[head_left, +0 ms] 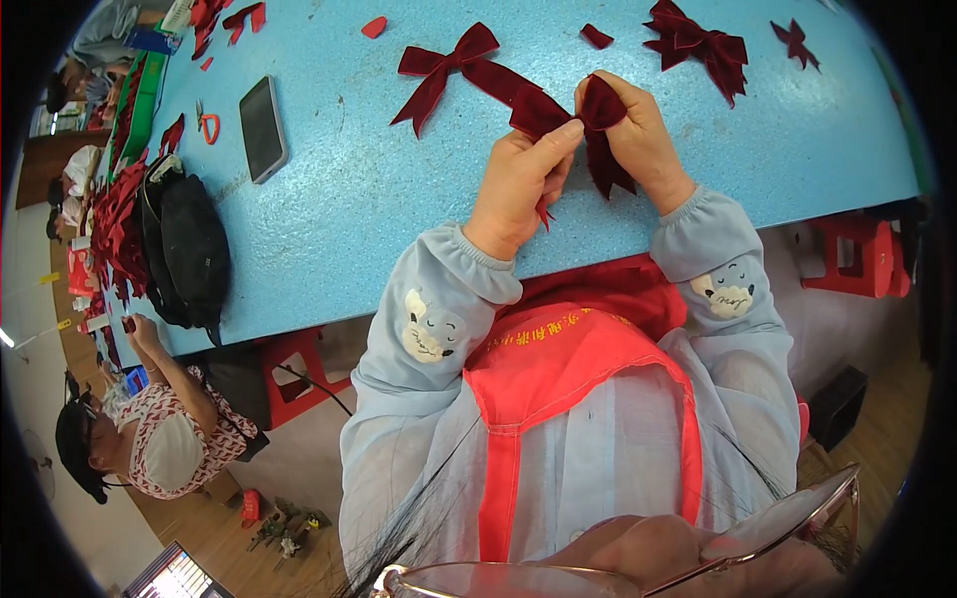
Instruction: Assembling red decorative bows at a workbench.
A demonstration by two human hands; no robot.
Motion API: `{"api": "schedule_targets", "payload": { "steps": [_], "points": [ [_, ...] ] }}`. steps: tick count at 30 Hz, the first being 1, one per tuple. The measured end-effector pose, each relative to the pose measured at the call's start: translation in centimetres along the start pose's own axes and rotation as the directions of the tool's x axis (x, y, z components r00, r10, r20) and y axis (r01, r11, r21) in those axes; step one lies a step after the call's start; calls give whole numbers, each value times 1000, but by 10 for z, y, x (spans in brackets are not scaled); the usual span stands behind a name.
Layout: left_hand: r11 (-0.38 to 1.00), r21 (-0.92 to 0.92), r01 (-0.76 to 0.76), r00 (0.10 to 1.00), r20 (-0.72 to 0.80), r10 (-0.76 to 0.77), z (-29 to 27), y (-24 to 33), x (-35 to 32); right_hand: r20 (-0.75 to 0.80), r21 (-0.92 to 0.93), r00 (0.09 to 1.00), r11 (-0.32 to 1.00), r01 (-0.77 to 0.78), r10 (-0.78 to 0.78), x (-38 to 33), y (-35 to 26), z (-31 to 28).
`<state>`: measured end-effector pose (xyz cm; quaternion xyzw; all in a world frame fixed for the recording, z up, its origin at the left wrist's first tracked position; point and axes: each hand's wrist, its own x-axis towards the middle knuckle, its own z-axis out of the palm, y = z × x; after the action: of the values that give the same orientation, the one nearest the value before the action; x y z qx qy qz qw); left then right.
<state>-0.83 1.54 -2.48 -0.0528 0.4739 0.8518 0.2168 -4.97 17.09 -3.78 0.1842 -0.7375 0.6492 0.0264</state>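
Both my hands hold a dark red velvet bow (pixel 602 105) just above the blue table. My left hand (pixel 520 177) pinches it near the knot, thumb pressed on top, with a loop over the fingers. The fingers of my right hand (pixel 643 143) are closed round the other loop, partly hidden behind it. One ribbon tail hangs down between my hands, and a small red tip shows under my left palm. Just beyond my left hand lies a finished-looking velvet bow (pixel 454 64), its right tail reaching toward the held bow.
Several stacked bows (pixel 698 48) and a small bow (pixel 796 44) lie at the far right. A phone (pixel 262 130), orange-handled scissors (pixel 209 128) and a black bag (pixel 184 244) are on the left. Another person (pixel 164 429) sits by a heap of red ribbon (pixel 122 224). A red stool (pixel 859 257) stands right.
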Motion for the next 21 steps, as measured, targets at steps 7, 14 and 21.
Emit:
{"api": "schedule_targets", "payload": {
  "steps": [7,14,21],
  "points": [
    [996,-11,-84,991,-104,82,9,-2,1,98,170,994,983,-66,50,-1,-6,0],
    [999,-42,-26,998,57,29,-1,-2,4,89,48,992,995,88,-92,2,-5,4],
    [998,4,-67,998,-10,68,0,3,6,-6,-351,970,909,225,-242,0,1,4]
  ]
}}
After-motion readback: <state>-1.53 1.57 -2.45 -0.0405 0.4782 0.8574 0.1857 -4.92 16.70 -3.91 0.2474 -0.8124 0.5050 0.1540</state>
